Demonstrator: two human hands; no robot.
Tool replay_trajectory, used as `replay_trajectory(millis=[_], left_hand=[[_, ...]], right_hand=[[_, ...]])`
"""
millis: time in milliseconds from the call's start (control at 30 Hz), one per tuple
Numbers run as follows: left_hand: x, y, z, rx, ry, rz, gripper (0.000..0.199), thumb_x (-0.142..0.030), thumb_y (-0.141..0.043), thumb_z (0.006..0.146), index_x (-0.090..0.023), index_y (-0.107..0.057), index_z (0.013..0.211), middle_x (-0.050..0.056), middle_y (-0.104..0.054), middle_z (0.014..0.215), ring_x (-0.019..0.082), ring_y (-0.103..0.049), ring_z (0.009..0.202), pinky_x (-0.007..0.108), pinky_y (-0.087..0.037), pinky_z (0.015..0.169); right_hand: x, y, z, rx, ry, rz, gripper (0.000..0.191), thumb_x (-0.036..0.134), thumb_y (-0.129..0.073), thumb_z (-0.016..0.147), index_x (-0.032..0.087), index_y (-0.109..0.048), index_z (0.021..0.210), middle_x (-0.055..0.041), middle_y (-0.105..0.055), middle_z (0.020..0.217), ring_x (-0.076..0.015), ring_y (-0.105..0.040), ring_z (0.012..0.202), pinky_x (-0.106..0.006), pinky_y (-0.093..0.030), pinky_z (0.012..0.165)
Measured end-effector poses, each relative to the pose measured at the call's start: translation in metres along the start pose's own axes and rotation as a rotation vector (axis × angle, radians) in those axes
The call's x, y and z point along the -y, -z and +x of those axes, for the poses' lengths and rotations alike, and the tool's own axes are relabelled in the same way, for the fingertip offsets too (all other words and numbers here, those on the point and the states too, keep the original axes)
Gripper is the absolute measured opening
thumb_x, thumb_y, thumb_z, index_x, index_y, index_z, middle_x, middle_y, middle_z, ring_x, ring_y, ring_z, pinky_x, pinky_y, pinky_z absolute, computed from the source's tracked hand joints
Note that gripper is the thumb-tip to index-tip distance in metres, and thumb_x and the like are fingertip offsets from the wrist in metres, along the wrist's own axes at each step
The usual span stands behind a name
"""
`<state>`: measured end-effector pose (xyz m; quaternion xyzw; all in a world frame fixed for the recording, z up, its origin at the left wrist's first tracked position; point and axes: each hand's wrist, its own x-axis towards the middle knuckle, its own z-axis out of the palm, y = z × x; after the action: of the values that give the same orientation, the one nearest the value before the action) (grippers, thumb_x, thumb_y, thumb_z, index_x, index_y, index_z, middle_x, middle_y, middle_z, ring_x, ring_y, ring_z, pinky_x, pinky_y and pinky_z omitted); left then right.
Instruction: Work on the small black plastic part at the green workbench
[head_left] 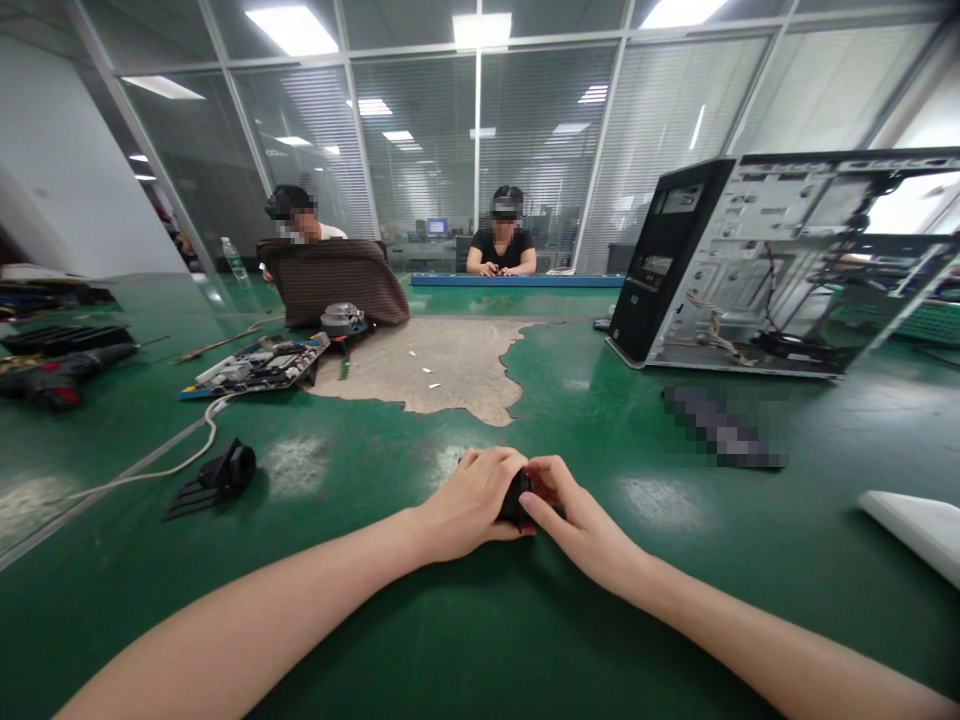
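Part location: the small black part [514,498] is centred in front of the person, between the two hands, near the surface of the green tabletop [465,620]. Clock directions are taken from this part, 12 o'clock pointing away from the person.

Hand state: the left hand [480,497] closes over the part from 9 o'clock, palm inward, and hides most of it. The right hand [574,510] is narrow, its thumb and curled fingers gripping the edge at 3 o'clock. A red edge shows below, at 6 o'clock; whether it belongs to the part cannot be told.

Handling (judged): the part appears light and rigid, probably moulded plastic, with a smooth face offering moderate friction. Thin edges or clips, if present, may crack under bending. Grip the solid body at 9 and 3 o'clock; apply light, even pressure.

Surroundings: a black bracket [225,470] lies at 9 o'clock, a circuit board [259,366] at 10 o'clock. An open computer case [671,265] stands between 1 and 2 o'clock.
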<state>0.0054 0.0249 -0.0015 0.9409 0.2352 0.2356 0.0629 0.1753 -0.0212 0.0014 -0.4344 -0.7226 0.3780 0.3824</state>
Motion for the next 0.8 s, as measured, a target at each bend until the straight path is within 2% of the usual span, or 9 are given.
replay_trajectory(millis=[233, 433, 600, 667, 800], left_hand=[[-0.0009, -0.0001, 0.0002, -0.002, 0.034, -0.002, 0.061, -0.032, -0.065, 0.074, -0.018, -0.026, 0.118, 0.012, -0.047, 0.116, 0.025, -0.045, 0.107, 0.039, -0.036, 0.085], [-0.0017, -0.0004, 0.0008, -0.012, 0.033, 0.009, 0.061, -0.035, -0.065, 0.074, -0.018, -0.027, 0.118, 0.011, -0.048, 0.115, 0.026, -0.045, 0.107, 0.04, -0.037, 0.085], [-0.0021, -0.0007, 0.0018, 0.004, 0.016, 0.024, 0.061, -0.034, -0.064, 0.074, -0.017, -0.026, 0.119, 0.012, -0.047, 0.116, 0.026, -0.045, 0.107, 0.04, -0.036, 0.085], [-0.0017, -0.0007, 0.0018, 0.01, 0.016, 0.025, 0.06, -0.033, -0.064, 0.074, -0.017, -0.026, 0.118, 0.012, -0.047, 0.116, 0.026, -0.044, 0.107, 0.04, -0.036, 0.085], [-0.0008, -0.0012, 0.0009, 0.003, 0.023, 0.01, 0.059, -0.03, -0.064, 0.074, -0.018, -0.026, 0.118, 0.012, -0.047, 0.116, 0.026, -0.045, 0.106, 0.04, -0.036, 0.084]], right_hand=[[-0.0031, 0.0036, -0.0067, -0.011, 0.106, -0.184, 0.019, 0.023, -0.045, 0.086, 0.022, -0.042, 0.105, -0.0048, -0.053, 0.094, -0.0176, -0.054, 0.083, -0.034, -0.046, 0.077], [-0.0006, 0.0031, -0.0005, -0.049, 0.048, -0.072, 0.007, 0.025, -0.042, 0.088, 0.021, -0.043, 0.093, -0.0024, -0.053, 0.086, -0.0157, -0.055, 0.078, -0.031, -0.048, 0.071], [0.0009, 0.0032, 0.0003, 0.01, 0.002, 0.019, 0.012, 0.025, -0.042, 0.088, 0.02, -0.042, 0.099, -0.0031, -0.054, 0.089, -0.0155, -0.056, 0.08, -0.03, -0.049, 0.07], [0.0001, 0.0036, -0.0019, 0.026, 0.019, -0.002, 0.013, 0.025, -0.042, 0.088, 0.02, -0.044, 0.1, -0.0029, -0.055, 0.088, -0.0155, -0.056, 0.079, -0.03, -0.049, 0.069], [-0.003, 0.0035, -0.0058, -0.025, 0.085, -0.117, 0.018, 0.025, -0.049, 0.084, 0.021, -0.046, 0.102, -0.0043, -0.054, 0.091, -0.0175, -0.055, 0.083, -0.033, -0.048, 0.075]])
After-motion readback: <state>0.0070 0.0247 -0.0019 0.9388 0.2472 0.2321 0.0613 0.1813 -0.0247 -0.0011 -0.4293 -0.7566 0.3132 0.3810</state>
